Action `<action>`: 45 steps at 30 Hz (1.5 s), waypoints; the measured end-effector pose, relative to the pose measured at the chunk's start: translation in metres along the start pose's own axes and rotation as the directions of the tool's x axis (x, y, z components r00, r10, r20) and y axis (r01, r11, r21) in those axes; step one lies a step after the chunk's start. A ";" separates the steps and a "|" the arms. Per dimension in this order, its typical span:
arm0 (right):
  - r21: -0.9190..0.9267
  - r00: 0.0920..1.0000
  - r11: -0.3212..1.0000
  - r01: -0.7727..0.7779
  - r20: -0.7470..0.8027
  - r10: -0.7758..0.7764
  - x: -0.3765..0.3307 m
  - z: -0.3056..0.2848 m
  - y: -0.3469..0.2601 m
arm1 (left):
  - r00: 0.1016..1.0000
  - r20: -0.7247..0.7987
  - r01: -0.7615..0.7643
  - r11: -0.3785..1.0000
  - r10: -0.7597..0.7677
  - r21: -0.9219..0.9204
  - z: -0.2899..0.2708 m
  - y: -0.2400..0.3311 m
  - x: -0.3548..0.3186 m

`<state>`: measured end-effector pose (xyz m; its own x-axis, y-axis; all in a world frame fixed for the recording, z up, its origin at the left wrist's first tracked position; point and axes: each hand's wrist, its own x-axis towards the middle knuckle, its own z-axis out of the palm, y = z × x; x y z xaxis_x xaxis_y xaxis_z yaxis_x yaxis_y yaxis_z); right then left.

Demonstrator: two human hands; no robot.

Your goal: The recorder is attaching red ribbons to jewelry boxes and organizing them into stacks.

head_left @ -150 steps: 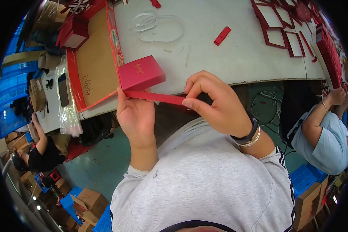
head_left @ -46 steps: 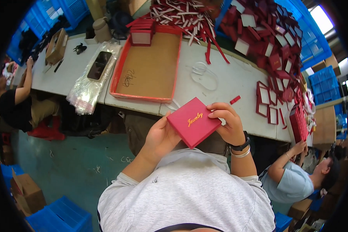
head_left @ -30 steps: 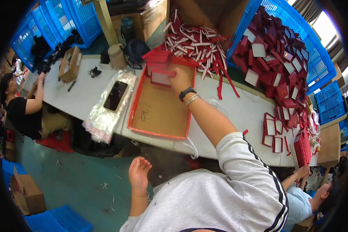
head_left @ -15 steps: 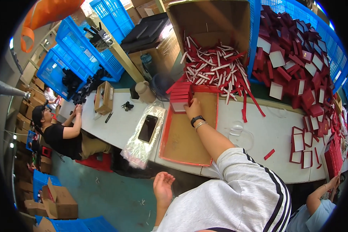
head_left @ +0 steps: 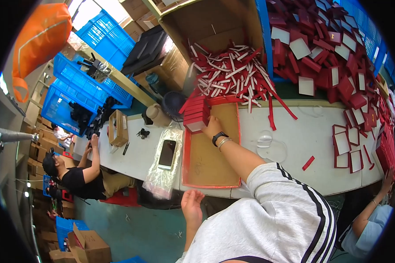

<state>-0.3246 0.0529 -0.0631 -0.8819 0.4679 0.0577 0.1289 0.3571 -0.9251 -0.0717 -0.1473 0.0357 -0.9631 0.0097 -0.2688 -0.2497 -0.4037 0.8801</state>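
My right hand (head_left: 213, 126) reaches over the shallow tray with a red rim (head_left: 211, 174). Its fingers are closed against the right side of a row of small dark red boxes (head_left: 196, 112) with pale grey ends. Part of the grip is hidden behind the boxes, which sit at the tray's far left corner. My left hand (head_left: 192, 206) hangs in front of the table edge with fingers loosely bent, holding nothing. A pile of red and white strips (head_left: 232, 74) spills from a large carton just beyond the tray.
Left of the tray, a phone (head_left: 167, 154) lies on clear plastic wrap. Red box parts (head_left: 309, 52) heap up in a blue crate at the far right. Clear round discs (head_left: 267, 142) and a red strip (head_left: 308, 163) lie on the white table. Co-workers sit left (head_left: 85, 175) and right (head_left: 373, 223).
The view has turned a little, shifting the scene. My right hand stays at the row of boxes, its fingers now lower along the side. My left hand is still in front of the table.
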 end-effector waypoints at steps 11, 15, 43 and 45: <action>-0.088 0.924 0.991 0.097 0.378 -0.057 0.016 -0.026 0.019 | 0.979 -0.005 0.204 0.977 -0.205 -0.065 0.070 -0.022 0.244; 0.062 0.892 0.998 -0.004 0.451 -0.024 0.035 -0.044 0.032 | 0.981 -0.034 0.180 0.966 -0.190 -0.187 0.088 -0.036 0.264; -0.334 0.937 0.923 0.194 0.343 -0.073 0.022 -0.033 -0.019 | 0.848 -0.105 -0.320 0.659 0.520 0.681 0.090 -0.058 0.259; -0.274 0.946 0.957 0.100 0.323 -0.006 0.022 -0.021 -0.011 | 0.988 -0.046 -0.104 0.844 0.150 0.527 0.080 -0.068 0.274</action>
<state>-0.3364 0.0761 -0.0439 -0.9819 0.1795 -0.0612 0.1598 0.6096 -0.7764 -0.3262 -0.0444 -0.0666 -0.9840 -0.0937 -0.1513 -0.1634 0.1402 0.9765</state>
